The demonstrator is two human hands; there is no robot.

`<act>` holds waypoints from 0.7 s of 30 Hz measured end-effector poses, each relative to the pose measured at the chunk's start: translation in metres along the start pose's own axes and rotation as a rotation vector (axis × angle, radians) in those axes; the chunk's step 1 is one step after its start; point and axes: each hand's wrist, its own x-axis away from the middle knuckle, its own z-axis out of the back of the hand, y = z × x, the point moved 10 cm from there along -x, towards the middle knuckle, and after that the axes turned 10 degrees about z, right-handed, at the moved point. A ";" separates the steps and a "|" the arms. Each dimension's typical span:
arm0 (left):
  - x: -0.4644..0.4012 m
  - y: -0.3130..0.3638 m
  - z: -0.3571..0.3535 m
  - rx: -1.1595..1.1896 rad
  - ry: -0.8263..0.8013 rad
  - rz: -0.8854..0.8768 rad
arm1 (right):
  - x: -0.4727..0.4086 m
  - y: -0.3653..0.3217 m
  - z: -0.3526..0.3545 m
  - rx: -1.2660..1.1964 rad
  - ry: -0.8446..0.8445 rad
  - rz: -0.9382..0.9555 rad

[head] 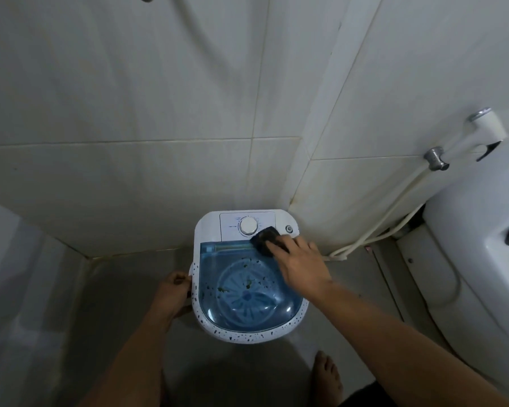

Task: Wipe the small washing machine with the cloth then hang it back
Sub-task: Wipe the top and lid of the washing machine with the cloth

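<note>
The washer (249, 277) stands on the floor in the far corner, just left of the toilet (482, 230). The right hand (301, 262) presses a dark cloth (266, 237) flat under its fingers at the far right of the lid (247, 286), beside the dial (248, 225); the grip is a spread, flat press, not a closed fist. The left hand (174, 292) curls around the washer's left rim, steadying it. Dark specks dot the lid and the near rim, so wiping looks barely begun; most of the top, and hanging the cloth back, remain.
</note>
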 end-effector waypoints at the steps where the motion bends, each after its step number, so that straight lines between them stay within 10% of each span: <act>1: 0.001 0.001 0.000 -0.004 0.005 -0.004 | -0.009 0.011 0.002 0.005 -0.007 -0.032; 6: -0.001 -0.001 0.003 -0.003 0.030 0.006 | -0.042 0.066 0.003 -0.217 -0.030 -0.599; 13: -0.006 -0.001 0.003 -0.039 0.022 -0.009 | -0.015 0.013 -0.001 -0.058 0.006 -0.086; 21: -0.003 -0.002 0.003 -0.034 0.037 0.010 | -0.045 0.073 -0.005 -0.217 -0.058 -0.583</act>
